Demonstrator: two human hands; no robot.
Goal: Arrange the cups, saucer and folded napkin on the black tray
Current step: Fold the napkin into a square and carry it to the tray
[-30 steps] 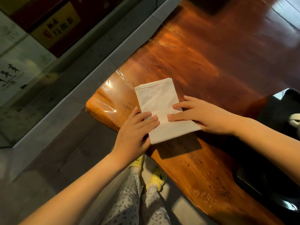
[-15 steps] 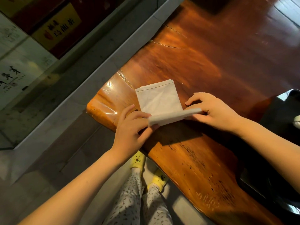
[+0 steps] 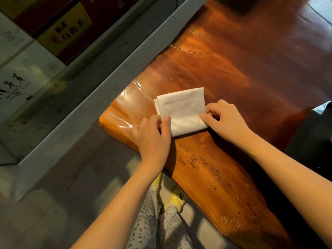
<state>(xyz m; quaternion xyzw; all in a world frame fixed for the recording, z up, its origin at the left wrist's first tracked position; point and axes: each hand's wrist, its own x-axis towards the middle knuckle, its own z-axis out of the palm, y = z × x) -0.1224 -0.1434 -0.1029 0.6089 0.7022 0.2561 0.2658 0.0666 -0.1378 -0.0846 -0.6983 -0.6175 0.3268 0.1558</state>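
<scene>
Folded over now — napkin (image 3: 181, 112) doubled into a near square, flat near the table (image 3: 224, 69) corner. Left hand (image 3: 152, 135) pinching its left edge, right hand (image 3: 224, 119) pinching the right — both closed on cloth.

Dark Chinese characters are seen on a yellow label (image 3: 67, 30) of a red box at 11 o'clock; too blurred to be read. Black brush calligraphy, with small print beneath it, is carried on a white sheet (image 3: 17, 83) at 9 o'clock; likewise illegible. No numbers or brands are made out
</scene>
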